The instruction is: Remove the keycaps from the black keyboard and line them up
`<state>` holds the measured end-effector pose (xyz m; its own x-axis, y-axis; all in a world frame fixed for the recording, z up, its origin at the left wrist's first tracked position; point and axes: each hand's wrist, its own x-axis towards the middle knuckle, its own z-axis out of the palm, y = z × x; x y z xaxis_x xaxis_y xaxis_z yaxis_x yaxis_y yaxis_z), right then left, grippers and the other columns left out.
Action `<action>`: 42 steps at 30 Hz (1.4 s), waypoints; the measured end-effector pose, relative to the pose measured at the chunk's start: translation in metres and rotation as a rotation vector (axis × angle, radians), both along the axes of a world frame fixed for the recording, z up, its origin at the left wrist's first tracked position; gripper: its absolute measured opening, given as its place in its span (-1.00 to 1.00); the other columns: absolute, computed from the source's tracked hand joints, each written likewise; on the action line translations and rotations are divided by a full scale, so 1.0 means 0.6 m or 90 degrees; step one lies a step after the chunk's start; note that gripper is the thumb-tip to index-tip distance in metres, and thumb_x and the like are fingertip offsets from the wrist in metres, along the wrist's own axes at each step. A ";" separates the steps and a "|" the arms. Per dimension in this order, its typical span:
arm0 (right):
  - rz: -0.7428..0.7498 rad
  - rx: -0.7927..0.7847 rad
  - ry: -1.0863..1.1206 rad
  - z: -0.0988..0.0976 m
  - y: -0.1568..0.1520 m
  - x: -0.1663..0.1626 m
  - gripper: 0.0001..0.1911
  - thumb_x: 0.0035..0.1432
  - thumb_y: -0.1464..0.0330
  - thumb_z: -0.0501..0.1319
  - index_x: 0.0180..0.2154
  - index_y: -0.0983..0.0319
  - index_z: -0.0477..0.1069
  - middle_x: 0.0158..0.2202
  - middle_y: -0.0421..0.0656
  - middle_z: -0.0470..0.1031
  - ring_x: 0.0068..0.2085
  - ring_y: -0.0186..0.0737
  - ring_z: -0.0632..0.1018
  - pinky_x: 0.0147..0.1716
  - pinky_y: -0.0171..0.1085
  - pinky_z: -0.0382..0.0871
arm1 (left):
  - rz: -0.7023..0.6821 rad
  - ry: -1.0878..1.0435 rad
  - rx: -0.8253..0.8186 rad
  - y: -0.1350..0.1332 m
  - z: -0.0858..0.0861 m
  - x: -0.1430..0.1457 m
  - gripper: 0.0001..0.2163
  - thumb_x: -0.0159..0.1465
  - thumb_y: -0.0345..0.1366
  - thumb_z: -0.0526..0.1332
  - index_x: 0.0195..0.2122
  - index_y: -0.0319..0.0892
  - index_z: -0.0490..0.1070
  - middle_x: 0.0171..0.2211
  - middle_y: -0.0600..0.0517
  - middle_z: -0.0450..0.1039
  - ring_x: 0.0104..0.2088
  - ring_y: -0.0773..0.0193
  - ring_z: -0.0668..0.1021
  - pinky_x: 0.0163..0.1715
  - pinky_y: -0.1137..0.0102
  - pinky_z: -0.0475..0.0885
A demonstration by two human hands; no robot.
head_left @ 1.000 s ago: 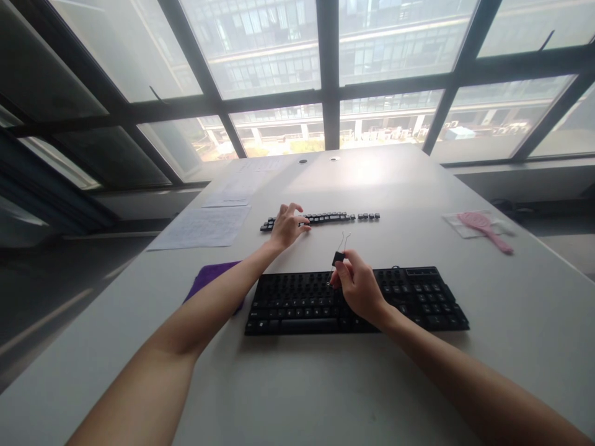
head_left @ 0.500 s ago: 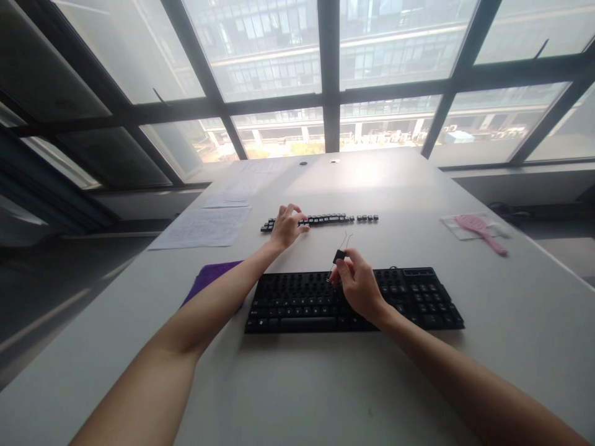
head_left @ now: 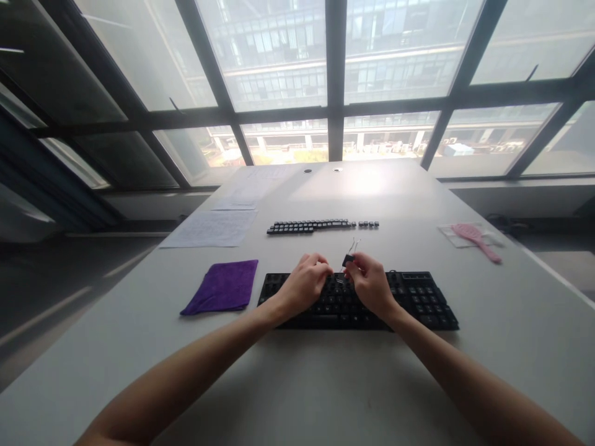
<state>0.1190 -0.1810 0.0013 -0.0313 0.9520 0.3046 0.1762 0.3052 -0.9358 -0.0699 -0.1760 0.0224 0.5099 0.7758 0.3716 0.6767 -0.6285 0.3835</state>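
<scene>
A black keyboard (head_left: 418, 300) lies on the white table (head_left: 325, 384) in front of me. My right hand (head_left: 372, 285) hovers over its upper middle, pinching a small black binder clip (head_left: 348, 259) with wire handles sticking up. My left hand (head_left: 304, 286) is over the keyboard just left of the clip, fingers curled together; whether it holds anything is hidden. A row of loose black keycaps (head_left: 320, 225) lies farther back on the table.
A purple cloth (head_left: 223, 286) lies left of the keyboard. Printed paper sheets (head_left: 211, 227) sit at the back left. A pink hairbrush (head_left: 474, 239) rests on a clear sheet at the right. Large windows rise behind the table's far edge.
My left hand left the row of keycaps and came back to the keyboard, beside the right hand. The right hand stayed put with the clip. The camera tilted down slightly.
</scene>
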 end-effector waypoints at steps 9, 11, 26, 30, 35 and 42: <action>0.033 0.003 -0.062 -0.005 -0.011 -0.004 -0.85 0.25 0.30 0.16 -0.37 0.19 0.37 -0.50 -0.21 0.44 -0.42 -0.18 0.55 -0.42 -0.27 0.38 | -0.012 -0.069 -0.026 -0.029 -0.037 -0.003 -0.80 0.30 -0.53 0.12 -0.23 -0.14 0.49 -0.22 -0.03 0.46 -0.14 0.16 0.47 -0.04 0.20 0.44; 0.040 0.006 -0.089 -0.006 -0.012 -0.006 -0.85 0.26 0.31 0.15 -0.38 0.19 0.36 -0.50 -0.23 0.43 -0.43 -0.19 0.53 -0.43 -0.28 0.35 | -0.007 -0.079 -0.023 -0.029 -0.040 -0.005 -0.81 0.30 -0.52 0.12 -0.21 -0.14 0.48 -0.21 -0.03 0.45 -0.12 0.15 0.47 -0.04 0.20 0.43; 0.077 0.106 -0.257 -0.005 -0.023 -0.003 -0.83 0.29 0.40 0.11 -0.39 0.20 0.33 -0.48 -0.23 0.39 -0.44 -0.26 0.39 -0.39 -0.32 0.25 | -0.026 -0.049 -0.045 -0.037 -0.038 -0.004 -0.84 0.33 -0.48 0.10 -0.21 -0.14 0.45 -0.22 -0.03 0.45 -0.12 0.15 0.44 -0.02 0.22 0.41; 0.091 0.191 -0.308 -0.008 -0.031 -0.002 -0.79 0.31 0.40 0.08 -0.41 0.20 0.31 -0.44 -0.19 0.38 -0.41 -0.24 0.37 -0.36 -0.30 0.24 | -0.018 -0.040 -0.046 -0.040 -0.033 -0.002 -0.87 0.33 -0.45 0.10 -0.27 -0.16 0.43 -0.24 -0.03 0.45 -0.15 0.16 0.43 -0.03 0.23 0.40; 0.096 0.204 -0.269 -0.016 -0.035 0.002 -0.83 0.32 0.41 0.08 -0.33 0.21 0.37 -0.35 -0.12 0.48 -0.33 -0.19 0.46 -0.28 -0.26 0.29 | -0.018 -0.041 -0.051 -0.041 -0.031 -0.002 -0.83 0.31 -0.46 0.11 -0.18 -0.16 0.45 -0.21 -0.03 0.46 -0.12 0.15 0.44 0.01 0.23 0.38; 0.045 0.142 -0.211 -0.016 -0.028 0.007 -0.88 0.26 0.40 0.16 -0.37 0.21 0.39 -0.44 -0.18 0.49 -0.42 -0.23 0.46 -0.36 -0.28 0.29 | -0.030 0.008 -0.132 -0.034 -0.003 -0.004 -0.83 0.28 -0.31 0.21 -0.12 -0.12 0.48 -0.16 -0.02 0.48 -0.09 0.11 0.46 -0.01 0.23 0.39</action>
